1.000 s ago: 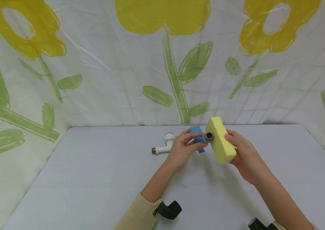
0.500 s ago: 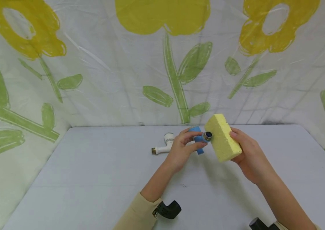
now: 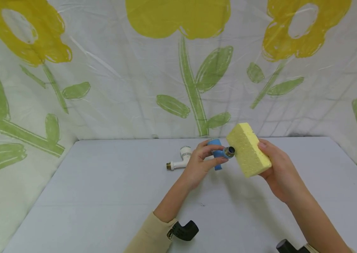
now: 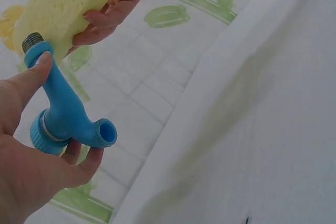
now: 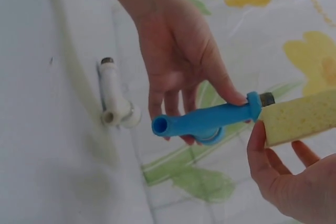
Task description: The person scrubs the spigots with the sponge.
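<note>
My left hand (image 3: 198, 165) holds a blue plastic faucet (image 4: 67, 106) above the table, thumb near its threaded metal inlet (image 3: 229, 151) and fingers round the body. The open spout end (image 4: 107, 133) shows in the left wrist view. In my right hand (image 3: 279, 172) is a yellow sponge (image 3: 248, 151), pinched by its edge between thumb and fingers. The sponge's broad face stands right at the threaded end, overlapping it in the left wrist view. A white faucet (image 3: 181, 160) with a brass-coloured threaded end lies on the table behind the left hand, which partly covers it in the head view.
The pale table (image 3: 102, 196) ends at a back edge against a hanging sheet (image 3: 118, 88) painted with yellow flowers and green leaves. Black wrist cameras (image 3: 184, 230) sit at the cuffs of both sleeves.
My right hand has shifted a little right and up with the sponge, whose broad face has turned more toward the head camera. The left hand and blue faucet have barely moved.
</note>
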A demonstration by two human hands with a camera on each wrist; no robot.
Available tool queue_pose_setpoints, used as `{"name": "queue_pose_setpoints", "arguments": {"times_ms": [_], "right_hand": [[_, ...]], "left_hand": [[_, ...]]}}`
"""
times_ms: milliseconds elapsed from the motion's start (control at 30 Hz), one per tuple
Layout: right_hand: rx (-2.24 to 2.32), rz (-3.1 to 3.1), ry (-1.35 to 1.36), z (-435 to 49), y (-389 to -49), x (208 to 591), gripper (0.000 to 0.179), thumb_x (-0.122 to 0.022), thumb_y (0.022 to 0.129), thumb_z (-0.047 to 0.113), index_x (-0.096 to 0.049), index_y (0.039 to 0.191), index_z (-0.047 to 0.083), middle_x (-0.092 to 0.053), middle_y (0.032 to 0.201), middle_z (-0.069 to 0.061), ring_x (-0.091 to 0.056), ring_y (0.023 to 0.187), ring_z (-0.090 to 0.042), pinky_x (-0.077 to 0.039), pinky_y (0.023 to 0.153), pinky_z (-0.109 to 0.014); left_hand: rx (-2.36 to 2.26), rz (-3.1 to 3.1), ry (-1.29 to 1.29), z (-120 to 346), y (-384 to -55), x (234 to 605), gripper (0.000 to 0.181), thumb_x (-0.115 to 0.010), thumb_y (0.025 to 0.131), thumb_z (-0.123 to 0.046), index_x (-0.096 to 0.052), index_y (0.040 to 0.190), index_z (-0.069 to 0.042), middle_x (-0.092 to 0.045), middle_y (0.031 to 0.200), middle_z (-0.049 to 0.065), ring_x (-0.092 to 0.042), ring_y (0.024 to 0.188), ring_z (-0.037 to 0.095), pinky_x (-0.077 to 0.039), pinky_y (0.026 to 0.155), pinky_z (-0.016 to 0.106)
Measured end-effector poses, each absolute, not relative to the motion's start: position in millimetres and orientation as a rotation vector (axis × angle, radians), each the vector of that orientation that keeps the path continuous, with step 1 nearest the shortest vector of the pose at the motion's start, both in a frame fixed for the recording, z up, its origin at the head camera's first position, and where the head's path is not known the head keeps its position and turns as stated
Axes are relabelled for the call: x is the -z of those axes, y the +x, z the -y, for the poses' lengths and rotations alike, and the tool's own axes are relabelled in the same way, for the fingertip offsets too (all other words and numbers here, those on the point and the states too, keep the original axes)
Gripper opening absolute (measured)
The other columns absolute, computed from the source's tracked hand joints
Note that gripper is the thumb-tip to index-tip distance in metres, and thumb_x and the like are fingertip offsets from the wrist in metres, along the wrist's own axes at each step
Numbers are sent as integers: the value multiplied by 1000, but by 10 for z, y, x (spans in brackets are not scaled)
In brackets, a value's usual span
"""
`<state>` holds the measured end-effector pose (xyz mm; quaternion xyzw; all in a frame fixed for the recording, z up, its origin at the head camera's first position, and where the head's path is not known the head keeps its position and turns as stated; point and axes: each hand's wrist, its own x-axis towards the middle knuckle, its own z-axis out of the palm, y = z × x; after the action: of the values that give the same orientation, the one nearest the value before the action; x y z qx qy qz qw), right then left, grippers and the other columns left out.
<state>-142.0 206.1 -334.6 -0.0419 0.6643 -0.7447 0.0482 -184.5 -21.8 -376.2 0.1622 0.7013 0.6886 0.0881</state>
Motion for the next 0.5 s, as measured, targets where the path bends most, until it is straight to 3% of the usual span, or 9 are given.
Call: {"name": "queue_pose_setpoints", "arguments": {"times_ms": [300, 500], "right_hand": [[2216, -2109, -210, -2078, -1410, 3358, 28, -44, 114, 27, -67, 132, 28, -64, 115, 0, -64, 92, -17, -60, 75, -28], [2212, -2159, -225, -2091, -1416, 3347, 32, -48, 114, 23, -64, 140, 32, -61, 127, 2, -65, 98, -17, -62, 77, -27]], "left_hand": [[-1989, -2129, 488, 233, -1838, 3743, 26, -73, 101, -14, -75, 124, -4, -36, 165, 11, -53, 139, 34, -49, 111, 50], [-1959, -2115, 508, 225, -1841, 3743, 26, -75, 100, -14, -75, 124, -5, -36, 162, 10, -54, 132, 29, -54, 96, 34]]}}
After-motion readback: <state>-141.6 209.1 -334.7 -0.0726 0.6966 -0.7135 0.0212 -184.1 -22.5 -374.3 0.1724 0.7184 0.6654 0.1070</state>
